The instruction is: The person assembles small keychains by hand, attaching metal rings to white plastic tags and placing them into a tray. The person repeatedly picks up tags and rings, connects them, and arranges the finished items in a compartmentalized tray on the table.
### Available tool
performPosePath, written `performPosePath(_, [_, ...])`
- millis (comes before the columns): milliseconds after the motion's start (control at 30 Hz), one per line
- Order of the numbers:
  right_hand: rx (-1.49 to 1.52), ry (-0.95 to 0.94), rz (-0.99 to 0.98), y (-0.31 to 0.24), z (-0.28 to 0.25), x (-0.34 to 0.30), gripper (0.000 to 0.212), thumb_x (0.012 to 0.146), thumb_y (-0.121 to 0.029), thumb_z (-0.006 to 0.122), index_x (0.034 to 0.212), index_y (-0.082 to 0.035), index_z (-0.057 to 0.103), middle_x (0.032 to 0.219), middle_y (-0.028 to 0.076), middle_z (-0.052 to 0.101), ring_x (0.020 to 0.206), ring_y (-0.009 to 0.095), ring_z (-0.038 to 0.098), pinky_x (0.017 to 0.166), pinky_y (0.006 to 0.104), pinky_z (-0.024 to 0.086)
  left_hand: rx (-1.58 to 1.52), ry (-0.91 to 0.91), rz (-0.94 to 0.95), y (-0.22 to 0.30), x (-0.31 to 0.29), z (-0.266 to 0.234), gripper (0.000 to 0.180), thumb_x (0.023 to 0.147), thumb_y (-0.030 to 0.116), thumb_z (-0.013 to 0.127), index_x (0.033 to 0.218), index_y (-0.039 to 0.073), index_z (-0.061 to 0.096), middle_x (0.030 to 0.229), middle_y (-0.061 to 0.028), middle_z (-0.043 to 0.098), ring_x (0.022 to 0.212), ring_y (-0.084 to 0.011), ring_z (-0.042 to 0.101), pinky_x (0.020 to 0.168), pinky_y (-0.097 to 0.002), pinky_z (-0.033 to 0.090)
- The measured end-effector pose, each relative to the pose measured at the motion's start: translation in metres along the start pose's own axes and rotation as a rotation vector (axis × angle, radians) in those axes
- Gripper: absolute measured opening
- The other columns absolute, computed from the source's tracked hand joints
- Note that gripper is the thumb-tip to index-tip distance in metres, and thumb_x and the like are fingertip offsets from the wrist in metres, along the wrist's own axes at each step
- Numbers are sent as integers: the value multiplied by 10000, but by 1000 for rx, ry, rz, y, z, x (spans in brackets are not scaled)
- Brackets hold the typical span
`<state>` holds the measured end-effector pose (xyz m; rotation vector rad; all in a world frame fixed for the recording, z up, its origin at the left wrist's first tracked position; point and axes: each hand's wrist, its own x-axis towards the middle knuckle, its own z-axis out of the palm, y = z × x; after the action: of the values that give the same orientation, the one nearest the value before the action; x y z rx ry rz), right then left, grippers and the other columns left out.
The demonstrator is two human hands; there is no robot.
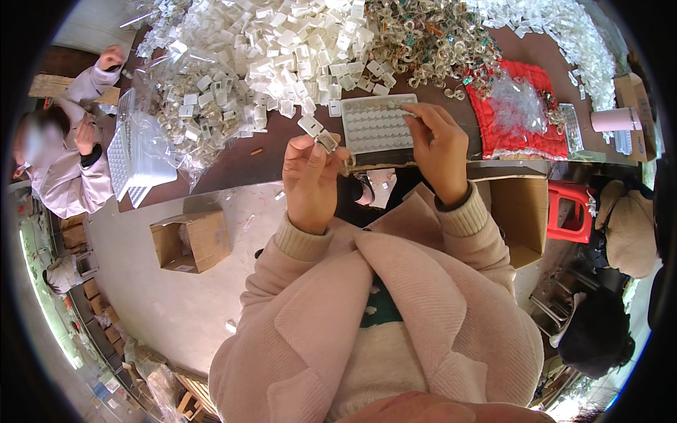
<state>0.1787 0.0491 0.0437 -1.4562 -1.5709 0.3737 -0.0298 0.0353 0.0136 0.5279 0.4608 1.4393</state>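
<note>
1. The small white box (310,126) is in the left hand (310,180), above the near edge of the dark table (240,166). Its lid stands open; its long axis goes slantwise, from upper left to lower right.
2. The left hand is closed in a pinch, thumb against fingers, around the lower part of this box. A ring-like piece (347,166) shows beside the same fingers; I cannot tell if it is held.
3. The white tray (384,149) lies to the right of the box, near but apart. The right hand (438,141) is the nearer one to it: its fingers are half bent, somewhat open, over the tray's upper right corner. Whether they grip something tiny, I cannot tell.
4. Counted: one box in the hand, one tray between the hands. Beyond them is one heap of white boxes (289,49) and one heap of ring-like pieces (430,39), each too many to count.
5. On the left are one clear bag (204,99) of boxes, one stack of trays (141,158) and one co-worker (84,187), with two hands visible.
6. On the right are one red cloth (486,134), one pink cup (613,120) and one red stool (568,211).
7. Below the table edge, two open cartons (208,243) are seen, one on each side.
</note>
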Motion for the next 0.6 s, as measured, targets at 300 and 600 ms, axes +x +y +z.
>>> performPosePath(300, [-286, 26, -90, 45, 27, 8, 194, 879, -46, 661, 1054, -88, 733, 987, 112, 694, 874, 310, 675, 749, 372, 541, -56, 9, -119, -10, 2, -11, 148, 989, 28, 593, 1129, 75, 590, 1087, -173, 694, 842, -209, 650, 807, -382, 531])
performPosePath(600, [-315, -37, -67, 48, 29, 11, 208, 824, -57, 692, 1027, -103, 693, 925, 91, 655, 886, 315, 650, 737, 417, 527, -26, -9, -139, -12, 3, -11, 165, 992, 25, 587, 1149, 74, 597, 1059, -159, 687, 854, -199, 650, 812, -370, 527])
